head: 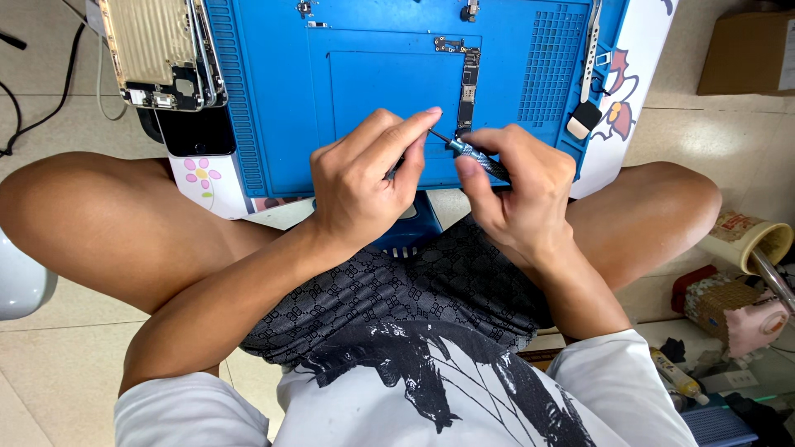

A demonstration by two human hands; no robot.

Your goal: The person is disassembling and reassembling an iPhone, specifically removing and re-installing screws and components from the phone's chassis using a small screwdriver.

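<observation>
Right hand [517, 186]: grip clamped on screwdriver [472, 151], tip aimed toward left fingertips.
Left hand [364, 178]: grip pinched together at the tip; part held, if any, too small to tell.
Risk, slip: tip could jab a fingertip, judged from closeness.
Risk, loss: small part could drop off mat [273, 99] edge onto lap.
Board [468, 87]: on mat, just beyond hands; stray tip could scratch it.
Cup [766, 240]: right, on floor; rod inside.
Phone shell [161, 50]: far left, opened.
Box [749, 50]: far right, contents hidden.
</observation>
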